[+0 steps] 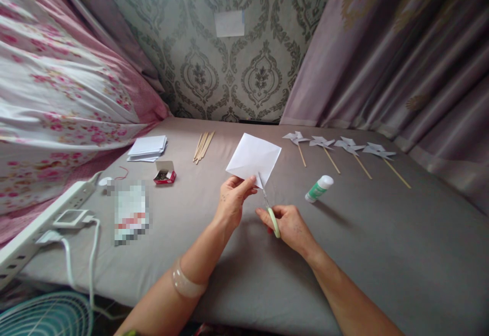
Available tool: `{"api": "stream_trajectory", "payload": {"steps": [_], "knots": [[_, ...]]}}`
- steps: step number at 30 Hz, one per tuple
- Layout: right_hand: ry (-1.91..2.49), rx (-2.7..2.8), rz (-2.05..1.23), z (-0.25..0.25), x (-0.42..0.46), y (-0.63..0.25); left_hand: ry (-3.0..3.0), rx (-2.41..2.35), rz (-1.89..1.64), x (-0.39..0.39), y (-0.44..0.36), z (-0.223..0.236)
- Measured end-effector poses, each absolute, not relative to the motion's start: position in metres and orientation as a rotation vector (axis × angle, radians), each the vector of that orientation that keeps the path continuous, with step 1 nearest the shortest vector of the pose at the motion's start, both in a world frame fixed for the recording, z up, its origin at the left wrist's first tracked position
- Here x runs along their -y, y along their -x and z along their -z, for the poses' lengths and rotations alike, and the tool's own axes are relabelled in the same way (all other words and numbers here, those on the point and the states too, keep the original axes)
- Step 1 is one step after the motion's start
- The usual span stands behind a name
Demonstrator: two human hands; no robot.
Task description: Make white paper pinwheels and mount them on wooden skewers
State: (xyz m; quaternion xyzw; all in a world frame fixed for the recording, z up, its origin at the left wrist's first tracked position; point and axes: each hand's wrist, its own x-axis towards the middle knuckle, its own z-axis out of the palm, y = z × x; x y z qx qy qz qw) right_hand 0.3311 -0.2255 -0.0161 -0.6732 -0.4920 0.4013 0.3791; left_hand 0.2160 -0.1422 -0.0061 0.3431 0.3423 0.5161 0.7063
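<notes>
A square sheet of white paper (255, 155) is held up over the middle of the table, one corner pointing down toward me. My left hand (234, 196) pinches it near that lower corner, thumb on top. In my right hand (290, 226) is a pair of scissors (273, 221) with pale green handles. Their blades reach into the paper's lower corner, just right of my left thumb. How far the blades are parted is too small to tell. A glue stick (319, 189) with a white cap and green label is on the table to the right of my hands.
Several white paper pinwheels on sticks (348, 146) lie at the back right. A stack of paper (148, 147), wooden sticks (204, 146) and a small red box (164, 174) are at the back left. A blurred packet (132, 211) and a power strip (46, 226) lie nearer left.
</notes>
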Motion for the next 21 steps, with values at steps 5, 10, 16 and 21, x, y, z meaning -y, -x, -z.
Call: {"api": "stream_trajectory", "payload": {"steps": [5, 10, 16, 21], "knots": [[1.739, 1.268, -1.010, 0.0152, 0.2253, -0.3310, -0.766, -0.760, -1.148, 0.1425, -0.2163, 0.0060], [1.737, 1.257, -1.006, 0.0147, 0.2250, -0.3308, -0.760, -0.754, -1.150, 0.1422, -0.2161, 0.0050], [1.728, 1.244, -1.006, 0.0153, 0.2256, -0.3304, -0.767, -0.735, -1.149, 0.1418, -0.2162, 0.0061], [1.710, 1.225, -1.015, 0.0196, 0.2246, -0.3307, -0.780, -0.734, -1.137, 0.1435, -0.2169, 0.0058]]}}
